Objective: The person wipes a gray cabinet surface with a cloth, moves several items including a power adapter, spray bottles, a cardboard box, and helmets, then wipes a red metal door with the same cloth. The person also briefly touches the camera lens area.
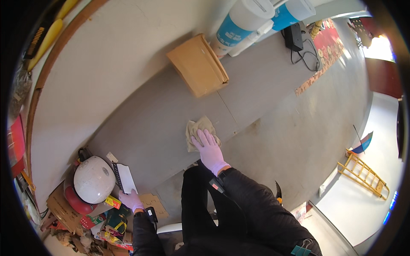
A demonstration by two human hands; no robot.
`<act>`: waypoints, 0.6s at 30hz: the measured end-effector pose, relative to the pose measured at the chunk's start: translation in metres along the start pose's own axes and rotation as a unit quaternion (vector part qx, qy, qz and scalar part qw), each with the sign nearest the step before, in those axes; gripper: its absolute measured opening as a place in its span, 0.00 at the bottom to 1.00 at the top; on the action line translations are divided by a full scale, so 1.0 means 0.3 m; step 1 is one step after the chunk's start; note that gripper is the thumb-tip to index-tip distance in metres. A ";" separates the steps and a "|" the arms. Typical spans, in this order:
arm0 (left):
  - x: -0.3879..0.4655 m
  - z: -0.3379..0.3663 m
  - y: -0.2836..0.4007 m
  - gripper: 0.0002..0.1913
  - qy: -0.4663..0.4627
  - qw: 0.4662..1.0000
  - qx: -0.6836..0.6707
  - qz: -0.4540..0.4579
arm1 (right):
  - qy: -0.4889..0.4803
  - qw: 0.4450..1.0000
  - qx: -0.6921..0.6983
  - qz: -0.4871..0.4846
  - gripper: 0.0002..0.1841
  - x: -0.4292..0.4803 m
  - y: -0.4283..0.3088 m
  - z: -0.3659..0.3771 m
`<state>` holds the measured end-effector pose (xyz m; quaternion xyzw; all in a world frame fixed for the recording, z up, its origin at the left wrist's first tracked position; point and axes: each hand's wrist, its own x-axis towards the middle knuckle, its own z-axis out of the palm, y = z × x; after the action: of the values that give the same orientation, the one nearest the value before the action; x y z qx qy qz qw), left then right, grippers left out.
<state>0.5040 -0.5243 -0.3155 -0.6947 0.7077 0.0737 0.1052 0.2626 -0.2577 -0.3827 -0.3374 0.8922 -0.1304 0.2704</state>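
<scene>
My right hand (211, 155), in a pink glove, lies on a beige cloth (202, 129) with its fingers stretched out over it. The crumpled cloth rests on a long grey tabletop (153, 137), close to the edge facing me. At the lower left, my gloved left hand (130, 200) grips the near end of a white pad with a dark striped edge (125, 179). A white helmet (94, 180) sits just left of this pad, with a red helmet (78, 200) partly hidden beneath it. A small yellow box (112, 202) is beside my left fingers.
Farther along the tabletop stand a cardboard box (197, 65), white-and-blue cylinders (235, 28) and a black power adapter (293, 36) with its cable. Cardboard and packaging (109, 232) pile up at lower left. A yellow ladder (365, 175) is off to the right.
</scene>
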 end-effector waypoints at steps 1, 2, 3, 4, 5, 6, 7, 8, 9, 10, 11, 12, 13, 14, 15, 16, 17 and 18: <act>0.006 0.000 0.017 0.38 -0.014 0.999 0.038 -0.022 | 0.051 0.999 0.010 -0.013 0.35 -0.001 -0.004 0.001; 0.017 0.003 0.034 0.36 -0.011 1.000 0.004 0.016 | 0.060 0.998 0.016 -0.009 0.34 -0.006 -0.011 0.005; 0.038 0.010 0.055 0.35 -0.022 0.999 -0.024 0.041 | 0.029 0.999 0.015 0.010 0.34 -0.005 -0.015 0.012; 0.046 0.012 0.064 0.34 -0.072 0.997 -0.015 0.011 | 0.029 0.999 0.022 0.018 0.35 -0.009 -0.021 0.019; 0.054 0.019 0.071 0.32 -0.060 0.997 -0.032 0.037 | 0.076 0.997 0.027 -0.001 0.35 -0.008 -0.024 0.026; 0.054 0.025 0.078 0.32 -0.073 0.997 -0.019 0.017 | 0.095 0.995 0.027 -0.007 0.35 -0.009 -0.023 0.030; 0.052 0.033 0.079 0.32 -0.108 0.994 0.006 -0.031 | 0.063 0.998 0.019 0.014 0.35 -0.010 -0.024 0.034; 0.046 0.035 0.081 0.32 -0.121 0.990 0.025 -0.070 | 0.096 0.995 0.028 -0.004 0.35 -0.011 -0.020 0.032; 0.037 0.033 0.073 0.33 -0.083 0.996 0.012 -0.030 | 0.092 0.995 0.029 -0.003 0.35 -0.012 -0.019 0.032; 0.026 0.029 0.072 0.34 -0.060 0.998 -0.002 -0.006 | 0.053 0.998 0.023 0.016 0.35 -0.013 -0.015 0.026; 0.022 0.021 0.065 0.34 -0.080 0.996 -0.003 -0.027 | 0.095 0.995 0.029 -0.003 0.35 -0.014 -0.015 0.024; 0.020 0.012 0.062 0.35 -0.037 0.999 -0.011 0.013 | 0.098 0.995 0.027 -0.003 0.34 -0.016 -0.015 0.018; 0.020 0.002 0.057 0.36 -0.024 0.999 -0.013 0.024 | 0.061 0.998 0.020 0.014 0.34 -0.018 -0.015 0.015; 0.022 -0.004 0.054 0.37 -0.039 0.999 -0.001 0.000 | 0.100 0.995 0.022 -0.003 0.34 -0.019 -0.015 0.013; 0.027 -0.008 0.052 0.37 0.008 0.999 -0.032 0.027 | 0.097 0.995 0.021 -0.004 0.34 -0.020 -0.016 0.012; 0.038 -0.009 0.051 0.37 0.017 0.999 -0.045 0.005 | 0.057 0.998 0.016 0.014 0.34 -0.020 -0.017 0.014; 0.048 -0.007 0.053 0.38 0.015 0.998 -0.049 -0.033 | 0.099 0.995 0.024 -0.003 0.34 -0.020 -0.017 0.014; 0.062 -0.005 0.051 0.40 -0.089 0.974 -0.198 -0.057 | 0.101 0.994 0.028 -0.001 0.34 -0.020 -0.018 0.017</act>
<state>0.4883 -0.5422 -0.3194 -0.7316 0.6261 0.2677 0.0318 0.2720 -0.2579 -0.3825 -0.3159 0.9105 -0.1896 0.1880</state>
